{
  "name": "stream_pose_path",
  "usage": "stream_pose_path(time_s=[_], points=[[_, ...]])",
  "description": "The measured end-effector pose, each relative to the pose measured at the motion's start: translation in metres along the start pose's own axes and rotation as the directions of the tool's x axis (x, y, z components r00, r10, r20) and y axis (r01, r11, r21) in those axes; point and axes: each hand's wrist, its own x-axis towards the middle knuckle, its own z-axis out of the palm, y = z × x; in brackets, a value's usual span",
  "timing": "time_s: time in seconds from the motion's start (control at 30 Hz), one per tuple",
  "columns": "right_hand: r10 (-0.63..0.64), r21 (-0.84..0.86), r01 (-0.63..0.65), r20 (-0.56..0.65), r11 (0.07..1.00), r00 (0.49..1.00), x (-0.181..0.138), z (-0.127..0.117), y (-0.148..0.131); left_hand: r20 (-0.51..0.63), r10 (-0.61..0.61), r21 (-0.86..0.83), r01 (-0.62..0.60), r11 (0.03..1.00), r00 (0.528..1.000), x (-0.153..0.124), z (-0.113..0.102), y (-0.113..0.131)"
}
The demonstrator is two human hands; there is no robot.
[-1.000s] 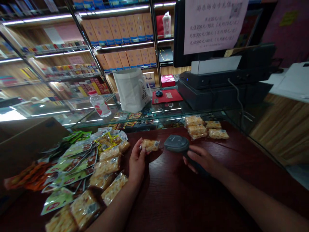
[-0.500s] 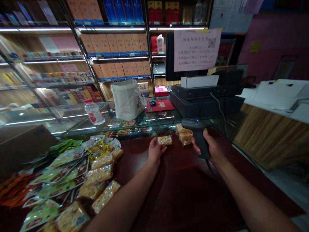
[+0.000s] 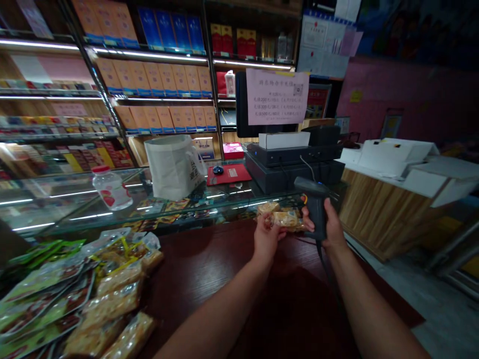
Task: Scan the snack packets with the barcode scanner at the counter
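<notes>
My left hand is closed on a small clear-wrapped snack bar, held out over the far part of the dark red counter. Just to its right, my right hand grips the handle of a black barcode scanner, held upright with its head above the fingers; a cord hangs from it. More wrapped snack bars lie behind the held one, partly hidden. A heap of snack packets covers the counter's left side.
A glass display counter runs behind, carrying a plastic bottle, a white bag, a red mat with a mouse and a black till with monitor. Shelves of boxes fill the back wall. A wooden counter stands right.
Both hands moved farther away and right across the counter. The left hand carried the snack bar up to the small pile; the scanner went from lying low to held upright.
</notes>
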Motion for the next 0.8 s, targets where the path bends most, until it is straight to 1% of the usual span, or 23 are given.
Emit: stream_pose_path(time_s=[0.13,0.23,0.33,0.57,0.8], points=[[-0.019,0.002,0.019,-0.025,1.000,1.000,0.002,-0.005,-0.003,-0.113,-0.148,-0.082,0.139,0.987,0.983,0.008,0.026,-0.029],[-0.018,-0.007,0.018,-0.028,1.000,0.999,0.004,-0.008,-0.002,-0.159,-0.179,-0.151,0.156,0.976,0.971,0.009,0.040,-0.047],[-0.012,-0.021,0.012,-0.024,1.000,1.000,0.005,-0.008,-0.002,-0.191,-0.206,-0.225,0.162,0.961,0.960,0.012,0.046,-0.059],[-0.037,-0.023,0.037,-0.024,0.999,0.999,0.001,-0.013,-0.016,-0.275,-0.262,-0.357,0.154,0.921,0.925,0.024,0.048,-0.072],[-0.129,-0.029,0.128,-0.063,0.991,0.990,-0.003,-0.025,-0.032,-0.319,-0.289,-0.427,0.135,0.894,0.903,0.031,0.060,-0.069]])
